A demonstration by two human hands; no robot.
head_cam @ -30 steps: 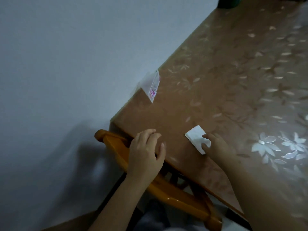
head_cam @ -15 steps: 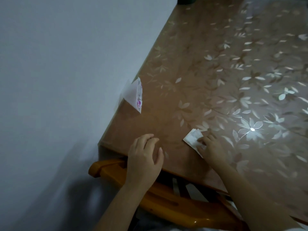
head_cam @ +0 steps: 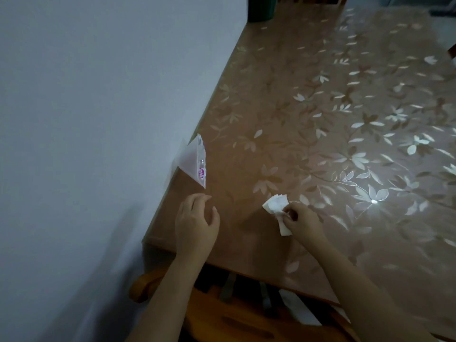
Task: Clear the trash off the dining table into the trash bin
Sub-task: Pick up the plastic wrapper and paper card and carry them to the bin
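A white paper scrap (head_cam: 276, 206), previously flat, is being lifted off the counter (head_cam: 320, 119), clamped in the right hand (head_cam: 302, 218); the left hand (head_cam: 196, 223) is being held loosely apart, empty, near a wrapper (head_cam: 195, 160).

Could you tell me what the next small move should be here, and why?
Probably the left hand should reach forward for the plastic wrapper leaning at the wall edge. The right hand already pinches the white tissue, while the left is empty, with that wrapper just ahead of it on the table.
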